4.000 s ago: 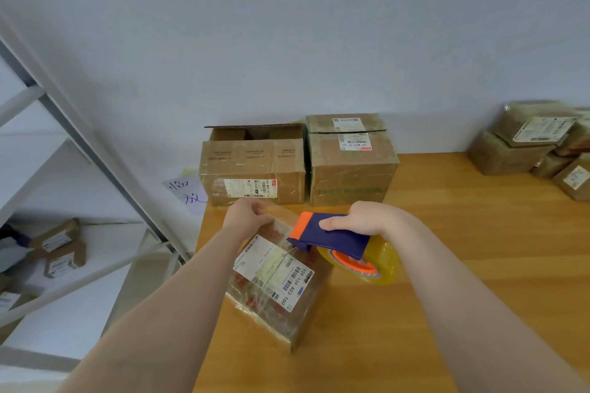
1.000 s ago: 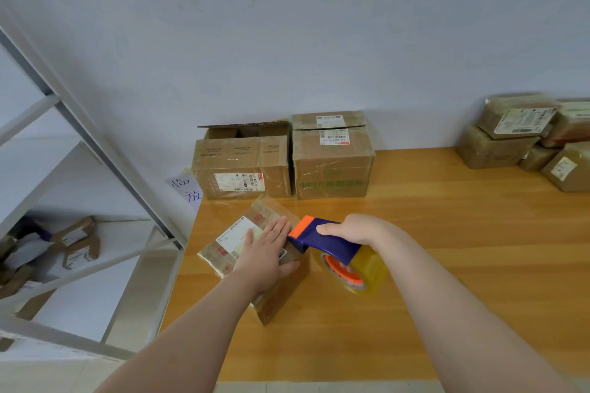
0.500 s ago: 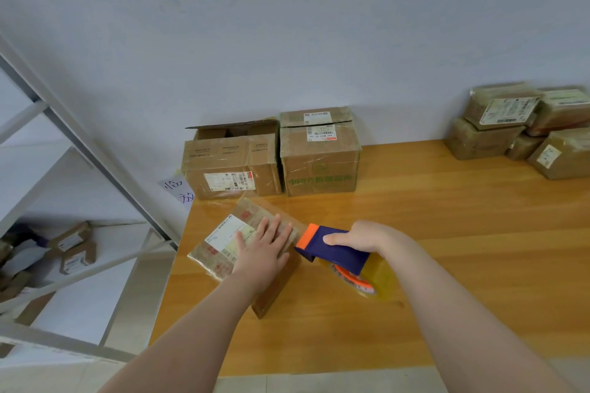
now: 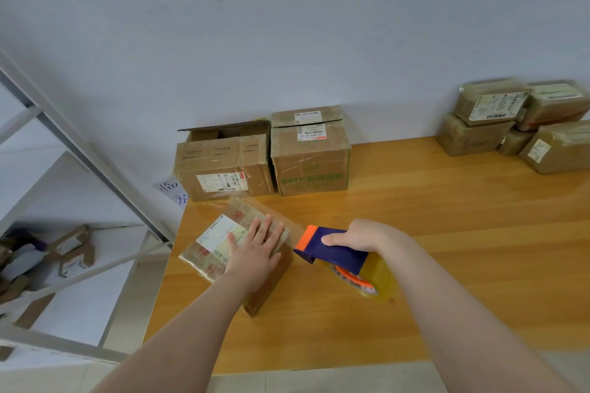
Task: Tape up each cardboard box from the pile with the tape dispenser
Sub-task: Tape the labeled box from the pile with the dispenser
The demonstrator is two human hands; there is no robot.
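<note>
- Near the left front edge of the worktop (image 4: 415,201), a small cardboard box (image 4: 271,277) lies at an angle, wrapped in clear tape, white shipping label (image 4: 220,234) facing up.
- Your left hand (image 4: 255,252) lies palm-down on top of that box, fingers (image 4: 266,228) extended flat and slightly spread, partly covering the label. It is pressing, not pinching anything.
- Your right hand (image 4: 360,236) is wrapped around the handle of the tape dispenser (image 4: 332,249), thumb along the near side, remaining fingers curled over the top.
- Dispenser: dark blue body, orange front end pointing at the box's right edge, just beside it. A strip of clear tape appears to run from the box to that end; contact of the dispenser itself with the box cannot be judged.
- Tape roll (image 4: 367,277): yellowish clear roll on an orange core, hanging below your wrist, close to or touching the worktop.
- Back left, against the wall: an open-flapped box (image 4: 223,166) and a closed box with green print (image 4: 311,159), side by side, touching.
- Back right corner: a pile of taped parcels (image 4: 510,124), well apart from your hands.
- Left of the worktop: a metal shelf (image 4: 79,150) holding more small boxes, and a paper note with handwriting (image 4: 174,191) at the worktop corner.
</note>
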